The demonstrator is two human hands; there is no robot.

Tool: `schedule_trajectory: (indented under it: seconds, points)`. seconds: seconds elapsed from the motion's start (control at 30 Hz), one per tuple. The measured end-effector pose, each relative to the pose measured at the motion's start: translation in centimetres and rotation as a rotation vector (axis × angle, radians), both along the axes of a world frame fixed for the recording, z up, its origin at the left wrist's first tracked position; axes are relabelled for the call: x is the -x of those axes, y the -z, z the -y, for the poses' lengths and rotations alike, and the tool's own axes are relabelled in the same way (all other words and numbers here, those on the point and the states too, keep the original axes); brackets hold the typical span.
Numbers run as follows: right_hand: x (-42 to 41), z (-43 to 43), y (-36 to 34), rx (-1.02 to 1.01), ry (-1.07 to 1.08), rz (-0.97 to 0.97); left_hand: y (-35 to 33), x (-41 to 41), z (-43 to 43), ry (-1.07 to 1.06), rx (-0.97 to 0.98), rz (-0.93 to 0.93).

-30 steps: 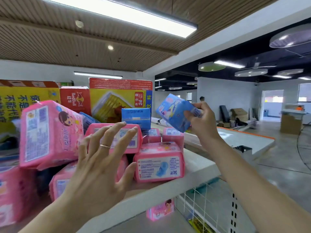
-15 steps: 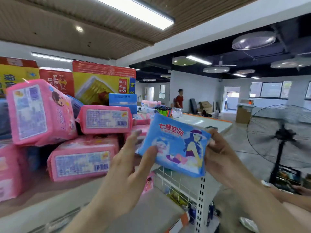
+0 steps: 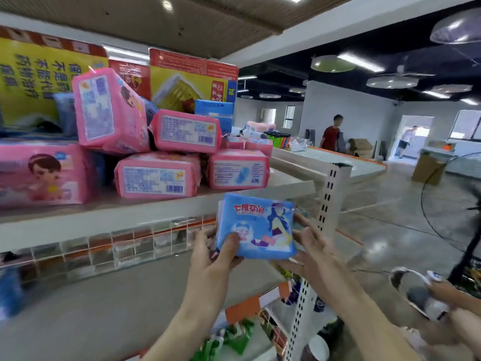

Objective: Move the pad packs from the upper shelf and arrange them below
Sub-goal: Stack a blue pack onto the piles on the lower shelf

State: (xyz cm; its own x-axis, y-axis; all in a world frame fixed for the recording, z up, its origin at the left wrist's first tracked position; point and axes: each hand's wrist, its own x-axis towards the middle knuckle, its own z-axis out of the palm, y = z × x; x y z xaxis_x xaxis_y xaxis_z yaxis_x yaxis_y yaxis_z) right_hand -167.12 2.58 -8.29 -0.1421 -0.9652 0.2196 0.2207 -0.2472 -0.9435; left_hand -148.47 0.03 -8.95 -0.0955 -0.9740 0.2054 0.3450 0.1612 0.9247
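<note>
Most of the job lay ahead of me, as I judged it. At the left end of the upper shelf (image 3: 130,220) a large pink pack (image 3: 39,173) lay flat. Further along that shelf the pile of pink pad packs (image 3: 156,175) was untouched: one tilted on top, others stacked flat, the last sitting near the shelf's right end. A pale blue pack (image 3: 213,110) sat behind them, at the back of the upper shelf.

Just below the upper shelf's front edge, towards its right end, my left hand (image 3: 213,254) pinched the blue pad pack (image 3: 256,225), thumb curled onto its printed face and fingers behind it. My right hand (image 3: 312,251) met the pack's right edge with fingers spread and fairly straight, steadying it rather than clamping it.

So that one pack was off the upper shelf but not yet set down. The lower shelf (image 3: 104,308), the grey board directly under the upper shelf, showed no packs that I could make out. A blurred blue shape (image 3: 9,290) sat at its far left, and I could not tell what it was.
</note>
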Motion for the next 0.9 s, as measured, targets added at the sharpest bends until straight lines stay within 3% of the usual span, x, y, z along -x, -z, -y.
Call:
schedule_trajectory:
  seconds: [0.2,0.47,0.9]
  points:
    - [3.5,-2.8,1.8,-0.12,0.035,-0.147,2.5,3.7,-2.1,-0.008,-0.163,0.169]
    - [4.6,-4.1,5.9,-0.221,-0.052,-0.227,6.4,3.2,-5.0,-0.268,-0.188,0.478]
    - [-5.3,1.4,9.1,-0.252,-0.277,-0.42,8.9,-6.6,-4.4,-0.461,-0.263,0.486]
